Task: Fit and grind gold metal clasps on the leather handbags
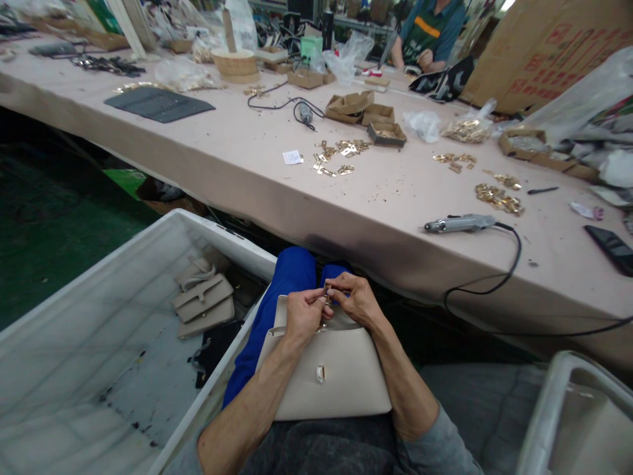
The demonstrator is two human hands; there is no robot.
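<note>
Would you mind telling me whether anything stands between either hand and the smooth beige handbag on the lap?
Nothing visible does: the left hand and the right hand meet over the far side of the smooth beige handbag, fingertips together around a small shiny metal piece.

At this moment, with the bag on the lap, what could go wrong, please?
The small metal piece at the fingertips of the left hand and right hand might slip and be lost. The bag sits across the lap, so a small movement could make it slide, perhaps toward the white bin on the left. The electric hand tool lies near the table edge, its cord hanging over; a snag could pull it down.
</note>
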